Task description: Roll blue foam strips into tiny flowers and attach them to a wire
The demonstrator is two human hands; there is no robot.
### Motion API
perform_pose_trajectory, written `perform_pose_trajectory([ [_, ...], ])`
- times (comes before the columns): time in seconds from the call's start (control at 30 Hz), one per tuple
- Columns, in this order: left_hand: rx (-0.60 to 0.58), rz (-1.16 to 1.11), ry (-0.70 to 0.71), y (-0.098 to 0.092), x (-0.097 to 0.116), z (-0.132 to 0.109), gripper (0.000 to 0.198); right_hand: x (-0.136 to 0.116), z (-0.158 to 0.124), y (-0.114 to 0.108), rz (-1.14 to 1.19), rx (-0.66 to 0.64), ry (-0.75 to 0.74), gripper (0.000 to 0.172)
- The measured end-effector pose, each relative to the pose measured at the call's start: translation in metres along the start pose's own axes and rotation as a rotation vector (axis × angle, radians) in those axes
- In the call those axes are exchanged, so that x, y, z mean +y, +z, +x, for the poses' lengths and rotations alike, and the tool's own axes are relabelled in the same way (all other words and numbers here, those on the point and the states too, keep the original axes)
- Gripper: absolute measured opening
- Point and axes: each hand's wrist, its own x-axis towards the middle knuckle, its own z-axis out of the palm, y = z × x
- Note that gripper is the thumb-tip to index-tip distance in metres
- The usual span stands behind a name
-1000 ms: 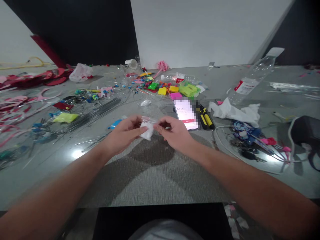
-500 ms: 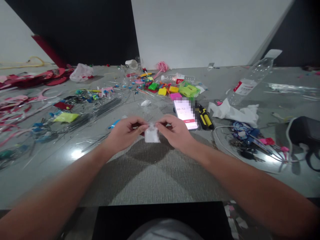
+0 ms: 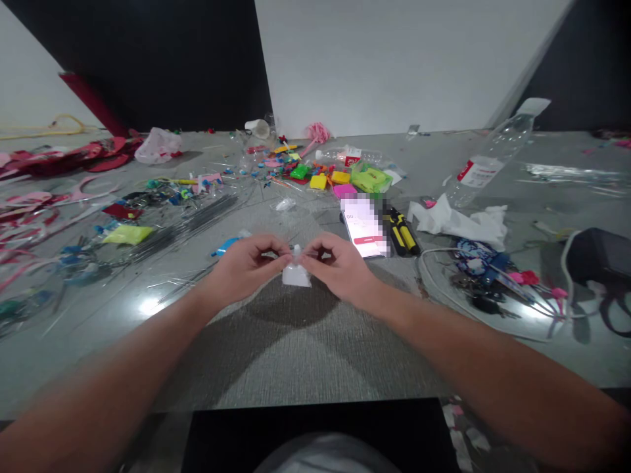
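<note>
Over the near part of the table, both hands meet at a small white packet (image 3: 296, 277) that looks like clear plastic around something white. My left hand (image 3: 251, 266) pinches its left upper edge between thumb and fingers. From the other side, my right hand (image 3: 340, 266) pinches the right upper edge. A small white tip (image 3: 297, 250) sticks up between the fingertips; what it is made of is too small to tell. Beyond the hands lies a crumpled clear and white wrapper (image 3: 284, 205). A blue packet (image 3: 227, 246) rests just past my left hand.
A phone (image 3: 365, 226) and yellow-black pliers (image 3: 404, 231) lie beyond my right hand. Bright packets (image 3: 318, 181), a bundle of thin wires (image 3: 187, 223), a leaning plastic bottle (image 3: 486, 164), crumpled tissue (image 3: 458, 220) and a white cable (image 3: 438, 295) surround the work area.
The packet's upper part is now gathered between the fingertips, and a small white tip shows above it. Both hands stay in nearly the same place.
</note>
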Motion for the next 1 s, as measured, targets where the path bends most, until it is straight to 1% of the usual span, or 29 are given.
perform_pose_trajectory([
  [0.17,-0.002,0.012,0.037,-0.002,0.010,-0.002,0.015,-0.007,0.000,-0.001,0.079,-0.001,-0.028,0.013],
  [0.3,0.011,-0.037,0.017,-0.006,0.005,0.001,0.019,-0.007,0.003,-0.004,0.098,0.013,-0.049,0.009],
  [0.47,0.048,-0.091,-0.038,-0.004,-0.004,0.001,0.023,-0.004,0.002,-0.004,0.072,0.039,-0.035,0.011],
  [0.57,0.052,-0.100,-0.044,0.000,-0.002,-0.002,0.023,-0.006,-0.001,-0.002,0.021,0.033,-0.098,0.009],
  [0.67,0.025,-0.080,-0.021,0.003,0.004,-0.005,0.020,-0.009,-0.003,0.000,-0.047,0.006,-0.177,0.005],
  [0.83,-0.018,0.000,0.054,0.001,0.012,-0.008,0.015,-0.012,-0.005,-0.001,-0.055,-0.008,-0.262,0.008],
  [0.93,-0.019,0.051,0.090,-0.003,0.013,-0.006,0.014,-0.010,-0.003,-0.002,-0.044,-0.019,-0.244,0.007],
  [1.0,0.006,0.074,0.088,-0.006,0.012,-0.004,0.015,-0.008,-0.001,-0.003,-0.052,0.015,-0.192,0.006],
])
